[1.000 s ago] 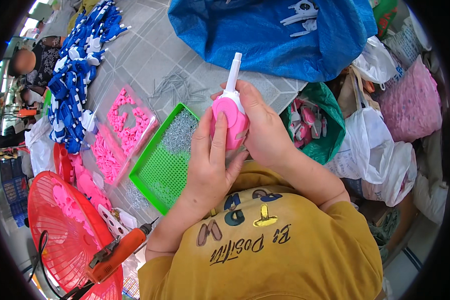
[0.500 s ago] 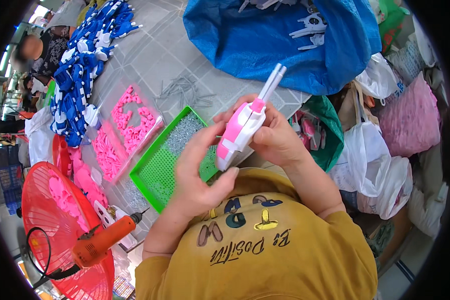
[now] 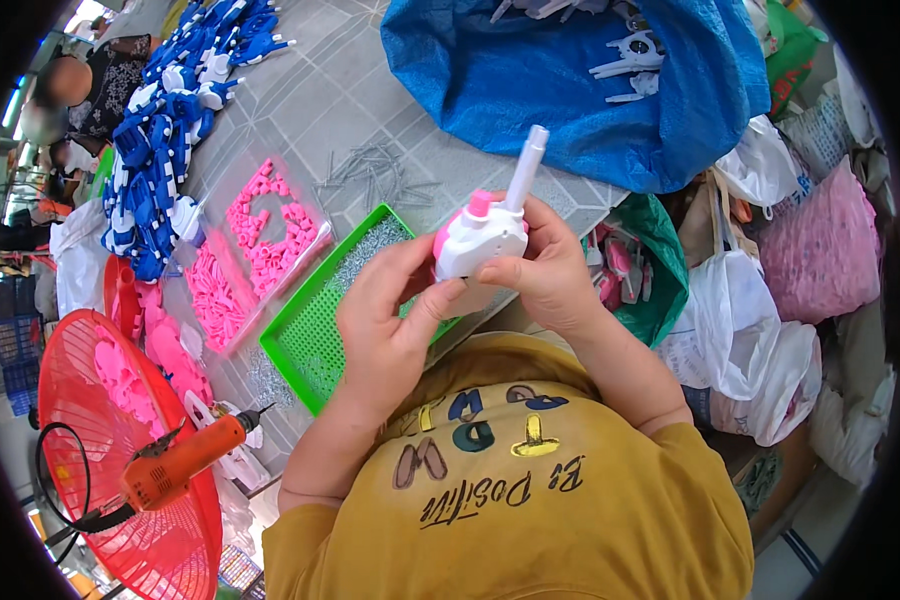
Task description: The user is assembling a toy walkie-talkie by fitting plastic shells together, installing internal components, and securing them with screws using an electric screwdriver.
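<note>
Between my two hands is a pink-and-white plastic toy [image 3: 482,245], with a pale tube pointing up and away and a pink knob beside it. My left hand [image 3: 385,310] grips its lower left side, thumb against the bottom. My right hand [image 3: 540,262] is closed round its right side, the thumb pressed on the white shell. Below and to the left of the toy lies a green perforated tray [image 3: 310,350] with small metal screws [image 3: 370,245] heaped at its far end. My left hand partly covers that tray.
Clear trays of pink parts [image 3: 270,235] and metal rods [image 3: 370,175] lie on the tiled table. Blue-and-white pieces [image 3: 160,150] are piled far left. An orange electric screwdriver [image 3: 185,465] hangs before a red basket [image 3: 90,400]. A blue sack [image 3: 530,100] and green bag [image 3: 660,270] stand right.
The toy has turned in my hands, showing more of its white shell and the pink knob beside the tube. My left hand has closed in on it. The view has shifted slightly.
</note>
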Tool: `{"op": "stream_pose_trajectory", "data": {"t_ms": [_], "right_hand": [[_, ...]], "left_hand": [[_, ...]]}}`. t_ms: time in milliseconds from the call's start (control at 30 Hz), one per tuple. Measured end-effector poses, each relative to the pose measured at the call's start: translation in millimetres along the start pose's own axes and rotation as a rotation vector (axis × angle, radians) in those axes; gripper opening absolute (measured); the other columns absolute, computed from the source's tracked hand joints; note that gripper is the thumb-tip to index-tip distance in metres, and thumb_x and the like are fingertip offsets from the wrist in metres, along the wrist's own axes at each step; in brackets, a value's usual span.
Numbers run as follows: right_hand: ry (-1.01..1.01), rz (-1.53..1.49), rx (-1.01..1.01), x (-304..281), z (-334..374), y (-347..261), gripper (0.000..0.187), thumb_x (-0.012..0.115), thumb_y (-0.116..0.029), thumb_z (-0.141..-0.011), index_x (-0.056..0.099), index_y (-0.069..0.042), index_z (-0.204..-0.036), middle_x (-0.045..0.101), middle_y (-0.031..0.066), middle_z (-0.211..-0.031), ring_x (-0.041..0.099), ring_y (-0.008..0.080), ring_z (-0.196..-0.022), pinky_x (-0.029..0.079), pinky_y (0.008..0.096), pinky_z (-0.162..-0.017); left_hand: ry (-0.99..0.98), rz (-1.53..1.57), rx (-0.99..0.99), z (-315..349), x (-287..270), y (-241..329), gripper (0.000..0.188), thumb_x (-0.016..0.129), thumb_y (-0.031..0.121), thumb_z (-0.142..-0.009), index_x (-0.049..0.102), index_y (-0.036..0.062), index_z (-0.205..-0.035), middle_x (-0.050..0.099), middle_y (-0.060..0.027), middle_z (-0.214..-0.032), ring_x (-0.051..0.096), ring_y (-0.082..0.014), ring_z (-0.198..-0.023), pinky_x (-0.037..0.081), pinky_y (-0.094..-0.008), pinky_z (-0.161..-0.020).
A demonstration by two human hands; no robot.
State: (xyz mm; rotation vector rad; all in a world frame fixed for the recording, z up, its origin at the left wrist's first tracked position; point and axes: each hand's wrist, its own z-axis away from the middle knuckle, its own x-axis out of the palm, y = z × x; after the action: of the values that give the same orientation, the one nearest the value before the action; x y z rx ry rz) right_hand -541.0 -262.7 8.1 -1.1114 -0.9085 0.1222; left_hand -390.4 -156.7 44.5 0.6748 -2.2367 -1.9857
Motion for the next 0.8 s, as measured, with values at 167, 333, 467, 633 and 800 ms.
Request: {"op": "stream_pose_trajectory", "data": {"t_ms": [167, 333, 467, 633, 800], "right_hand": [[-0.02, -0.061, -0.138, 18, 3, -10, 0.066, 0.082, -0.002, -0.071, 0.053, -0.003, -0.13, 0.061, 0.0073, -0.121, 0.061, 0.0168, -0.108, 0.049, 0.0316, -0.095], [-0.074, 0.519, -0.392, 23, 8, -16, 0.052, 0.081, -0.002, -0.073, 0.061, -0.001, -0.122, 0.067, 0.0086, -0.113, 0.064, 0.0159, -0.102, 0.05, 0.028, -0.092], [-0.122, 0.741, -0.573, 19, 8, -18, 0.054, 0.084, -0.011, -0.07, 0.063, -0.002, -0.119, 0.069, 0.0146, -0.106, 0.067, 0.0279, -0.1, 0.051, 0.0326, -0.09], [-0.134, 0.8, -0.666, 19, 10, -17, 0.049, 0.082, -0.014, -0.072, 0.064, -0.002, -0.116, 0.069, 0.0158, -0.104, 0.067, 0.0322, -0.094, 0.052, 0.0367, -0.082], [-0.141, 0.831, -0.664, 20, 15, -19, 0.042, 0.079, -0.014, -0.075, 0.063, -0.003, -0.112, 0.068, 0.0152, -0.101, 0.066, 0.0328, -0.091, 0.052, 0.0388, -0.077]], "left_hand": [[0.035, 0.742, -0.279, 8, 5, -12, 0.047, 0.058, -0.004, -0.093, 0.045, -0.002, -0.138, 0.057, -0.0125, -0.13, 0.055, -0.0218, -0.121, 0.044, -0.0349, -0.103], [-0.055, 0.548, -0.083, 1, -3, -11, 0.063, 0.062, -0.009, -0.086, 0.039, 0.0004, -0.143, 0.046, -0.0148, -0.142, 0.047, -0.0254, -0.131, 0.042, -0.0392, -0.106], [-0.205, 0.431, 0.02, -9, -23, -9, 0.058, 0.072, -0.005, -0.081, 0.051, -0.0006, -0.134, 0.048, -0.0159, -0.138, 0.05, -0.0253, -0.125, 0.043, -0.0378, -0.104], [-0.191, 0.344, 0.067, -4, -27, -14, 0.051, 0.075, -0.003, -0.078, 0.059, -0.0002, -0.126, 0.052, -0.0165, -0.135, 0.053, -0.0238, -0.121, 0.045, -0.0351, -0.1], [-0.235, 0.33, 0.095, -4, -30, -21, 0.05, 0.077, -0.002, -0.076, 0.06, -0.0006, -0.123, 0.055, -0.0143, -0.128, 0.056, -0.0203, -0.112, 0.048, -0.0321, -0.091]]}}
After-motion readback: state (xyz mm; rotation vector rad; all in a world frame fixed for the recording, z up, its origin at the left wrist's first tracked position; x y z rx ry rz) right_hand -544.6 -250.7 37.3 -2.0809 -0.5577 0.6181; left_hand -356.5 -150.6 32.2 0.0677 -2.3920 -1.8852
